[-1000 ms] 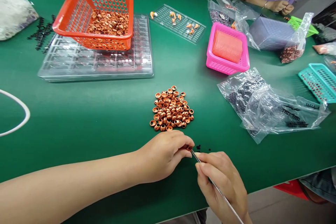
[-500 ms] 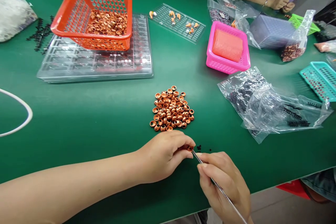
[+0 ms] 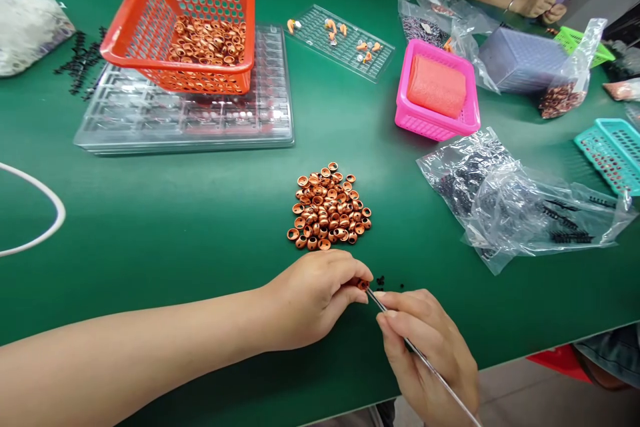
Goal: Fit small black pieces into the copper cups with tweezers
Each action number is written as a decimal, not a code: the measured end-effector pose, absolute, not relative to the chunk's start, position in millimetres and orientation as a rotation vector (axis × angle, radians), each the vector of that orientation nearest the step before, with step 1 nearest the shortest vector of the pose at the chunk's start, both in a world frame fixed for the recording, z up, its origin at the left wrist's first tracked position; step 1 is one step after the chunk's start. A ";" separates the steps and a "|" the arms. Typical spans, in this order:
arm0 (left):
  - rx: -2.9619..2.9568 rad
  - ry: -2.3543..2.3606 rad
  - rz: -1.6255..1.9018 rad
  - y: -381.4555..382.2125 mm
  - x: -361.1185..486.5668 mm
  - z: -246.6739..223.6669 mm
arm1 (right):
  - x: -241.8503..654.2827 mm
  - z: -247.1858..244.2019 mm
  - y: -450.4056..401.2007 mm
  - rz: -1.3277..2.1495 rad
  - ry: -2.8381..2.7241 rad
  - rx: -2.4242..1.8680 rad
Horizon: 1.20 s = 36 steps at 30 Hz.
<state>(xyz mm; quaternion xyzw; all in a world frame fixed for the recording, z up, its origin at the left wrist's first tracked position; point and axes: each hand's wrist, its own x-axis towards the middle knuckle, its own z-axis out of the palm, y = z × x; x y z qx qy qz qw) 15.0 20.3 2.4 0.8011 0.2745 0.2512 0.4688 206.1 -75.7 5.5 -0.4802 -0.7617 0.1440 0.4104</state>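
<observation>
Between thumb and fingertips, my left hand [image 3: 320, 297] pinches a small copper-coloured ring [image 3: 363, 285] just above the green table. My right hand [image 3: 433, 347] is closed round a thin metal rod [image 3: 425, 361], whose tip touches the ring. Behind my left hand lies a heap of copper rings [image 3: 330, 208], with hollow round openings. A few tiny black pieces [image 3: 381, 281] rest on the table beyond the rod's tip.
An orange basket [image 3: 177, 67] of copper pieces stands on clear trays [image 3: 185, 143] at the back left. A pink basket [image 3: 437, 130] holds a red roll [image 3: 437, 87]. Plastic bags [image 3: 515, 200] lie at the right. Other people's hands [image 3: 545, 7] show at the far side.
The whole view has shifted slightly. Both hands keep nearly the same pose, with the rod's tip still at the ring.
</observation>
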 end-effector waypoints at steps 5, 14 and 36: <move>1.929 0.651 0.633 18.0 13.6 2.2 | 206.4 7.1 -77.6 0.364 -1.906 -1.188; 1.870 0.701 0.617 16.5 15.1 4.2 | 204.6 8.2 -75.9 0.322 -1.922 -1.198; 1.725 0.736 0.362 26.0 17.6 18.2 | 205.3 5.6 -74.6 0.381 -1.798 -1.277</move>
